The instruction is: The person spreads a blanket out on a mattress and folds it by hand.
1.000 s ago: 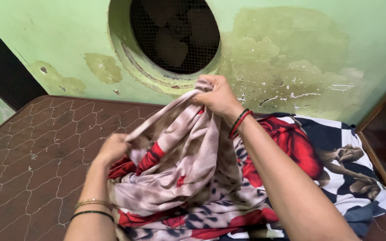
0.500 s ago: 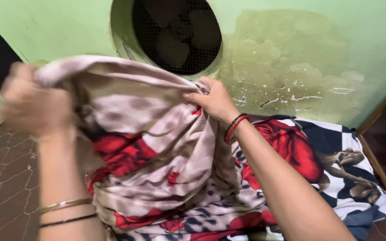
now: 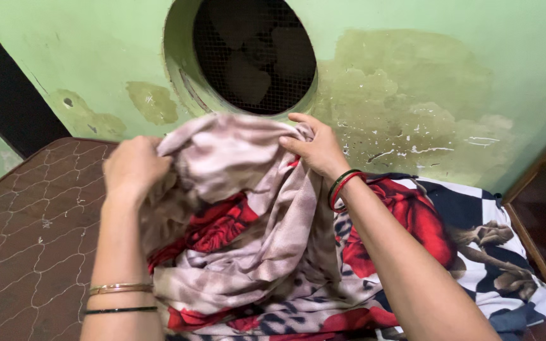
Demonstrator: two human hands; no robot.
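Observation:
A large blanket (image 3: 248, 252) with a beige back and a print of red roses, black and white lies bunched on a brown quilted mattress (image 3: 26, 221). My left hand (image 3: 135, 167) grips one part of its upper edge, raised above the mattress. My right hand (image 3: 316, 148) pinches another part of the same edge, close to the wall. The beige cloth hangs in folds between both hands. Bangles sit on both wrists.
A green wall (image 3: 412, 82) with peeling paint stands right behind, with a round meshed fan opening (image 3: 254, 53) in it. The rest of the blanket (image 3: 475, 233) spreads to the right. A dark wooden frame (image 3: 545, 202) runs along the right edge.
My left hand swung up and left with the blanket's edge, then came back down toward the middle. My right hand stayed near the wall, holding the cloth.

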